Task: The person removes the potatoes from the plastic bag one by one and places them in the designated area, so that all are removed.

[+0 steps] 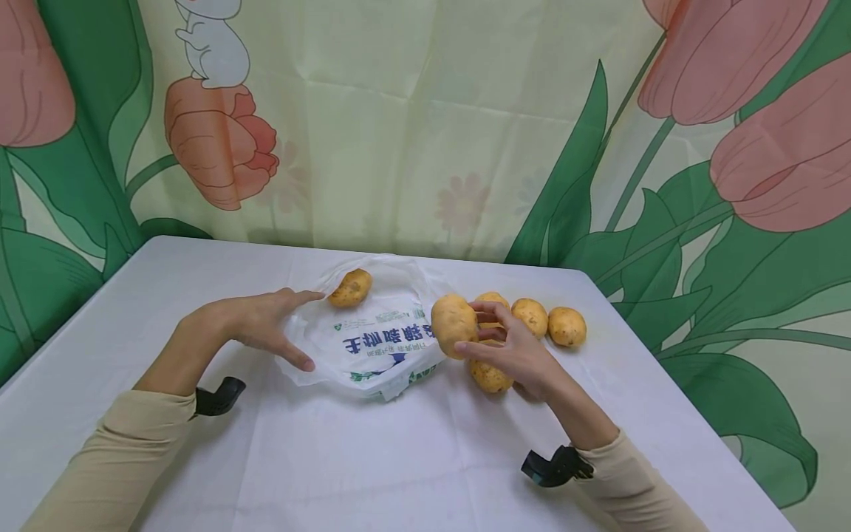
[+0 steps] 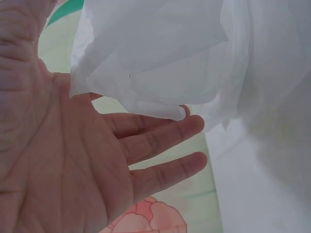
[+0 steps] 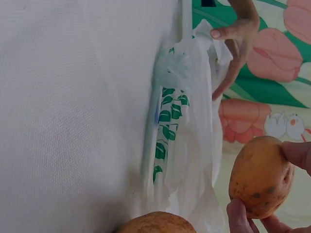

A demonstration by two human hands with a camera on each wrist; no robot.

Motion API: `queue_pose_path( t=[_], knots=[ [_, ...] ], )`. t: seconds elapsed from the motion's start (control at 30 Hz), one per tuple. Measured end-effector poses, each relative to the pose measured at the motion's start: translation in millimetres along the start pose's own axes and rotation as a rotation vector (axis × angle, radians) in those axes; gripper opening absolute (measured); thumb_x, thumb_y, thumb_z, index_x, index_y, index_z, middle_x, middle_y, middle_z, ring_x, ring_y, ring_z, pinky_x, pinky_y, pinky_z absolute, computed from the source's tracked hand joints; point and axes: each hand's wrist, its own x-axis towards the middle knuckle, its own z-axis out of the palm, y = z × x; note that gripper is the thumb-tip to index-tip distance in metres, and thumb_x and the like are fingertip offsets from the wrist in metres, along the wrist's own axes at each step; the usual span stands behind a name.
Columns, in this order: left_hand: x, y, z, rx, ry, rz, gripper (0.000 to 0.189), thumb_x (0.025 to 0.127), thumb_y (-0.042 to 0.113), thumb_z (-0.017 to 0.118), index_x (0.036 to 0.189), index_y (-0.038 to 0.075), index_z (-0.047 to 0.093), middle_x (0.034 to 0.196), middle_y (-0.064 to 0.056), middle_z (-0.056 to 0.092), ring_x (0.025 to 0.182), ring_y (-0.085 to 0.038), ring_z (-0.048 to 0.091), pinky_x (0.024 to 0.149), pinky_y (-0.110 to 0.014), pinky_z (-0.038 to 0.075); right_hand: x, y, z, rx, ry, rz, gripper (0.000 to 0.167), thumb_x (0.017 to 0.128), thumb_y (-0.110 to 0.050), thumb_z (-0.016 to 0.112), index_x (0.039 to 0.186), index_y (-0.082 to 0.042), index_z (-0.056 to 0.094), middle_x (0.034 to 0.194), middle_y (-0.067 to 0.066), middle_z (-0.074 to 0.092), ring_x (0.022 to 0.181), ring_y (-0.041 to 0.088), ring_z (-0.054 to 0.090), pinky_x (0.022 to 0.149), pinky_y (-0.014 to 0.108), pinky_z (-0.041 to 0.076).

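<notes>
A white plastic bag (image 1: 332, 318) with blue and green print lies spread on the table, its mouth opened up. One potato (image 1: 350, 288) rests in its far left part. My left hand (image 1: 269, 325) is at the bag's left rim, thumb and fingers spread wide and nearly straight; in the left wrist view the thin plastic (image 2: 160, 63) overlaps the fingers. Between thumb and fingertips, my right hand (image 1: 515, 343) holds a potato (image 1: 453, 325) near the bag's right edge. The right wrist view shows this brown-spotted potato (image 3: 262, 177) pinched from its sides.
Several more potatoes sit right of the bag: one (image 1: 490, 377) below the right hand, another (image 1: 530, 318) behind it, and one (image 1: 567, 327) farthest right. A white cloth covers the table (image 1: 352, 465). A printed flower curtain (image 1: 399, 148) hangs behind its far edge.
</notes>
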Motion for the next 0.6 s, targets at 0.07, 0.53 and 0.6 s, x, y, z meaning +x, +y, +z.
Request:
queue_pose_path(
  t=[0.07,0.53,0.6],
  knots=[
    [0.3,0.0,0.2,0.001,0.001,-0.002,0.123,0.07,0.062,0.087,0.162,0.01,0.024,0.154,-0.03,0.036,0.141,-0.048,0.037,0.11,-0.069,0.034,-1.7,1,-3,-0.017,0.0,0.001,0.077,0.085,-0.039,0.084,0.148,-0.019,0.044,0.151,0.006,0.045,0.13,0.03,0.054,0.1,0.043,0.052],
    [1.4,-0.8,0.9,0.0,0.001,-0.001,0.123,0.07,0.062,0.087,0.162,0.009,0.024,0.153,-0.031,0.036,0.139,-0.048,0.038,0.109,-0.069,0.035,-11.1,12,-24,-0.041,0.027,0.037,0.082,0.087,-0.037,0.083,0.151,-0.01,0.04,0.153,0.012,0.041,0.13,0.032,0.051,0.097,0.039,0.054],
    [1.8,-0.8,1.1,0.001,0.0,0.001,0.124,0.07,0.062,0.087,0.162,0.009,0.024,0.153,-0.031,0.036,0.139,-0.048,0.038,0.109,-0.069,0.035,-12.2,14,-25,-0.035,0.036,0.043,0.081,0.087,-0.037,0.082,0.152,-0.011,0.04,0.153,0.013,0.042,0.13,0.033,0.05,0.098,0.04,0.054]
  ],
)
